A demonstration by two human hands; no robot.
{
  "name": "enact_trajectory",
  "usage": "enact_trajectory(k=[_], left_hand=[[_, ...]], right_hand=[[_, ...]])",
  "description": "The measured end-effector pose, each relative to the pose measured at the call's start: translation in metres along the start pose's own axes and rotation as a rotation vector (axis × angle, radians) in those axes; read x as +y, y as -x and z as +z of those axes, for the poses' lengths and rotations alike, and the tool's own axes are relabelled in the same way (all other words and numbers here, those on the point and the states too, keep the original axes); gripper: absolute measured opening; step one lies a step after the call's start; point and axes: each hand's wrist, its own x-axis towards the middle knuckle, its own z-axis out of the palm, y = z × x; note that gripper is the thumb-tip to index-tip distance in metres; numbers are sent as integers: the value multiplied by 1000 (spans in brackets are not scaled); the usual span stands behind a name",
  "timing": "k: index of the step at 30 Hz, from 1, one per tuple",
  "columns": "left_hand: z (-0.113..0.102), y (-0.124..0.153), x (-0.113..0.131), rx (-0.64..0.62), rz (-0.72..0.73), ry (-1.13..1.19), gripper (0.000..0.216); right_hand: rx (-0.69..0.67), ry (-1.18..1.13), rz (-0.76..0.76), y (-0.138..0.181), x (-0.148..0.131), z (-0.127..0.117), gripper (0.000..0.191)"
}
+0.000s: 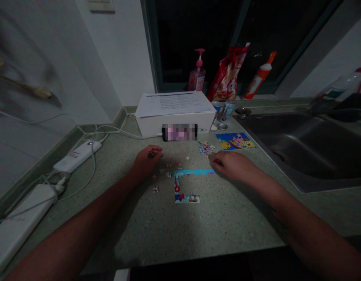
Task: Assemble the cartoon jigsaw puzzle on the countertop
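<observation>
Speckled countertop (215, 226), open room to front edge; left hand (147, 160), right hand (230, 166) relaxed, nothing gripped, beside puzzle border (193, 172).

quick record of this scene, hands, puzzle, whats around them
left hand: curled on the speckled countertop, beside scattered puzzle pieces; anything held is hidden
right hand: fingers curled at the end of the blue edge strip, near the loose pile; anything held is hidden
puzzle: partial border, blue top, left side, bottom strip
loose pile: puzzle pieces
rest: picture card, white box, steel sink, pink pump bottle
</observation>
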Motion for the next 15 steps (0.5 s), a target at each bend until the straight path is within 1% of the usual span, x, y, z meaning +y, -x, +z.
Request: enact_trajectory(k=[10, 15], left_hand=[[0, 1, -1, 6, -2, -17, 21], [0, 0, -1, 4, -2, 11, 21]], right_hand=[[-19, -9, 24, 0, -3, -3, 25], [-21, 2, 26, 0, -4, -4, 27]])
